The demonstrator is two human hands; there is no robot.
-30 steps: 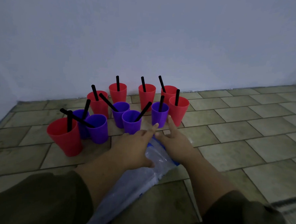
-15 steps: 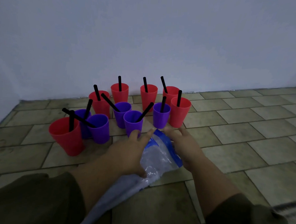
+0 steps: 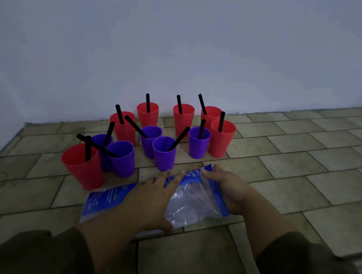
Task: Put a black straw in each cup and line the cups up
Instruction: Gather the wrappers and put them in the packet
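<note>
Around: a plastic bag [image 3: 193, 206], clear with blue printed bands, lies on the tiled floor [image 3: 300, 164] just in front of the cups. A pale wall [image 3: 181, 42] rises right behind the back cups.
In the way: the bag and both hands lie between the camera and the cups. The nearest purple cup [image 3: 164, 157] stands at the left fingertips, and I cannot tell whether they touch it.
Writing: white lettering runs along the blue band near the fingertips. Only "ING" reads, the rest is blurred. Small print on the band at the bag's left end is too small to read.
Left hand [image 3: 151, 198]: lies flat on the bag with straight, spread fingers, gripping nothing.
Right hand [image 3: 229, 189]: fingers curl around the bag's right edge and hold it by the blue band.
Cups: 6 red cups [image 3: 183, 124] and 5 purple cups [image 3: 199, 146] stand upright in a loose cluster near the wall. The red ones are mostly behind and at the ends, the purple ones in front.
Largest in view: a red cup [image 3: 84, 171] at the front left, just beside 2 purple ones.
Straws: 11 black straws [image 3: 147, 102], 1 in each cup, some upright and several leaning far over.
Sleeves: dark olive sleeves [image 3: 33, 254] cover both forearms.
</note>
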